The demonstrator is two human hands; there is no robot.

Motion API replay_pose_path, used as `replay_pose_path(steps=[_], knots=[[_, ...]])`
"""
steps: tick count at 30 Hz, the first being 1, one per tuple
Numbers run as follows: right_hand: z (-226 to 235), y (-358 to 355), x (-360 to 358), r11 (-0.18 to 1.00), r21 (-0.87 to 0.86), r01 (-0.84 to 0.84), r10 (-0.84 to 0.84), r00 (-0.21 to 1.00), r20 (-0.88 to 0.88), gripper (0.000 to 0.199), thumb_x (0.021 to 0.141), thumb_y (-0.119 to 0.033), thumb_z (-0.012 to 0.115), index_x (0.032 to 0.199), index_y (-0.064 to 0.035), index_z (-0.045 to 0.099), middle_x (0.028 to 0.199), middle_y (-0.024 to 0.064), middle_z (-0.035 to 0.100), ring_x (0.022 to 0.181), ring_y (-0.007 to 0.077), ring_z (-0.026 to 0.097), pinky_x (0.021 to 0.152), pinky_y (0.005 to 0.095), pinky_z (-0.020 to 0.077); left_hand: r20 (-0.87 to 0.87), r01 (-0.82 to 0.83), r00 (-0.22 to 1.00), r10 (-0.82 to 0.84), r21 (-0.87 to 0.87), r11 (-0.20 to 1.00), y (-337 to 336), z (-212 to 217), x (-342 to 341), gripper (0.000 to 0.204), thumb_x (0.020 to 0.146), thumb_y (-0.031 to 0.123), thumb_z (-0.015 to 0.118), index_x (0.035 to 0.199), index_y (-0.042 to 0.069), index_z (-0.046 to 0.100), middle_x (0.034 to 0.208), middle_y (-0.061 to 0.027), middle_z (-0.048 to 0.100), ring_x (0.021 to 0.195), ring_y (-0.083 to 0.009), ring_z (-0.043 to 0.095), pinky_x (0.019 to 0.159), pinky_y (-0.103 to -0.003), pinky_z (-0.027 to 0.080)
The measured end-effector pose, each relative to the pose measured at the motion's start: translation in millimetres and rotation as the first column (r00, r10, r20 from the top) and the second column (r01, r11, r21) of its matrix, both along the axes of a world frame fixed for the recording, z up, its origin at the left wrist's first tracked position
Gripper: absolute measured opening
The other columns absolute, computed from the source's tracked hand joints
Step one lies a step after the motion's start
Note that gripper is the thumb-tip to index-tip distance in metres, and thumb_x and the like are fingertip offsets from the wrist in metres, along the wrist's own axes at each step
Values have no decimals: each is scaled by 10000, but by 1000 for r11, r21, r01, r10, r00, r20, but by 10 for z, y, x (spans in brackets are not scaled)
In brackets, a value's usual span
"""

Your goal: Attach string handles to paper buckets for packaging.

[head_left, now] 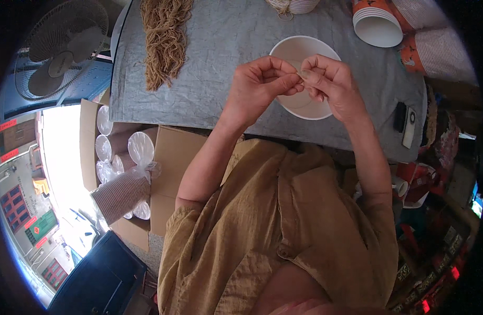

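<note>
Above a white round tub [286, 48] on the grey-covered table, my two hands meet with their fingertips together. My left hand [260, 86] pinches a thin tan string [290, 61] between thumb and forefinger. Closed in a similar pinch, my right hand [334, 83] holds the string from the other side. Part of the strand curves faintly against the tub's pale inside; its ends are too fine to make out. A thick bundle of tan strings [165, 44] lies at the far left of the table.
Stacked white paper cups [378, 29] lie at the far right, near a dark and white handheld device [409, 126]. Left of the table stand a cardboard box [173, 178] of wrapped cup stacks [121, 197] and a fan [61, 63].
</note>
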State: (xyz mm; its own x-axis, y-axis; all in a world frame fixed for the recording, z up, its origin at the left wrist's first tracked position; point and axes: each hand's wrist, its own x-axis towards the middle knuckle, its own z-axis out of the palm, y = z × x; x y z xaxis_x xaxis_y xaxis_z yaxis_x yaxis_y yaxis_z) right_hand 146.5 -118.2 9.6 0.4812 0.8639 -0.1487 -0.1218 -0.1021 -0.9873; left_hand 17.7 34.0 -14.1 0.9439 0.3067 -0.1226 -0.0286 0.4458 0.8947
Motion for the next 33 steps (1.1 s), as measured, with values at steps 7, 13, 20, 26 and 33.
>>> replay_pose_path(steps=[7,13,20,26,33], knots=[[-98,-70,41,998,5,58,-55,975,-213,200,971,-204,602,1011,-11,631,730,-15,579,585,44,480,516,189,371,2,-20,1000,20,-77,997,6,-5,-3,129,921,19,670,1020,-56,632,911,-128,710,842,-178,715,779,-272,604],[1,-49,50,999,7,37,-36,992,-122,232,977,-202,606,1075,1,657,725,-12,578,596,35,486,519,187,382,-3,-6,1000,5,-107,994,20,-5,-1,131,915,14,672,1019,-56,635,906,-130,709,840,-186,718,777,-274,605],[-48,-36,18,998,8,60,-59,989,-137,198,966,-178,628,1049,-3,663,740,-16,589,596,34,493,514,187,373,-12,20,1000,-22,-155,988,30,25,-6,191,903,17,689,1068,-65,640,952,-143,711,882,-197,715,803,-284,596],[-90,-39,19,997,13,73,-69,979,-192,189,970,-179,619,1041,-9,659,733,-15,587,580,36,483,508,193,363,0,43,999,-44,-126,991,34,-16,-15,238,895,21,691,1113,-54,633,1014,-149,715,937,-222,714,856,-312,579],[-58,-32,9,998,16,57,-54,987,-153,195,970,-190,617,1034,-11,660,739,-16,596,590,39,500,519,192,373,1,34,999,-34,-156,987,25,-10,-15,215,918,66,684,1094,-48,638,989,-138,713,933,-223,715,840,-307,584]])
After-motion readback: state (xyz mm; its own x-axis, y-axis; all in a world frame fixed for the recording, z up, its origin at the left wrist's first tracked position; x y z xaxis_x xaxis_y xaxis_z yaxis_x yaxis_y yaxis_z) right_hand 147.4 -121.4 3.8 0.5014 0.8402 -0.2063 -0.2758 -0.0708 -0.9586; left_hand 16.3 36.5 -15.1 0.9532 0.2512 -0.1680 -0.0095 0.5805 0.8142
